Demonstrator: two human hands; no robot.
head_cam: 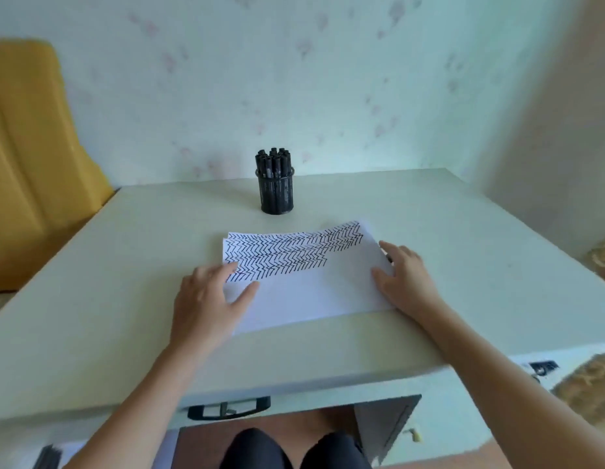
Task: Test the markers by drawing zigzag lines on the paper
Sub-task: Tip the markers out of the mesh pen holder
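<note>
Nearest: dark-clad knees (294, 448) under desk edge, black curved drawer handle (229, 408) w/ pale drawer front just below the forearms.

Pale cream matte desk top (108, 282), smooth, rounded front edge, runs out under both hands.

Left hand (206, 299) flat, fingers straight and spread, pressing on left edge of the white paper sheets (311, 292); thumb lies on the sheet. Right hand (406, 275) likewise flat, fingers relaxed and straight, resting on right edge of same paper. Hands well apart, paper btwn them. A small dark bit shows by the right fingers at the paper's edge; can't tell what it is.

Paper: thin stack, edges slightly fanned at far left corner, near half blank. Far half covered in black zigzag ink rows (287, 252), dense herringbone look, approx. from the left fingertips across to beyond the right fingertips.

Beyond the hands, centred btwn them: black cylindrical mesh pen cup (275, 194), upright, packed w/ black capped markers (273, 160), apart from paper.

Behind: pale green wall (294, 79) w/ faint pink blotchy pattern. Far left of left hand: mustard-yellow padded chair back (30, 157). Right of right arm: tan woven basket-like item (592, 384), blurred.
</note>
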